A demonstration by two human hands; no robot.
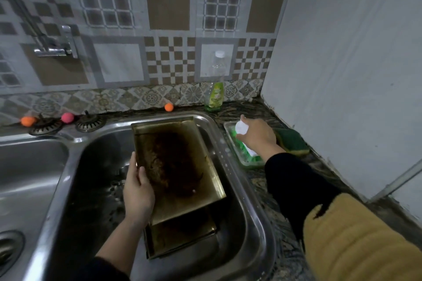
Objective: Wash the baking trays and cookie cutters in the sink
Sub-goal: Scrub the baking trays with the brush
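Observation:
A burnt, brown-stained baking tray leans in the right basin of the steel sink, its far end resting against the sink's back rim. My left hand grips its left edge. A second tray lies flat beneath it. My right hand reaches over the counter and holds a white object, perhaps a scrubber or sponge, over a small clear dish of green soapy liquid. No cookie cutters are visible.
A dish-soap bottle stands at the back wall. A green-and-yellow sponge lies right of the dish. Two strainers and small orange and pink balls sit behind the sink. The tap is at upper left, a second basin at left.

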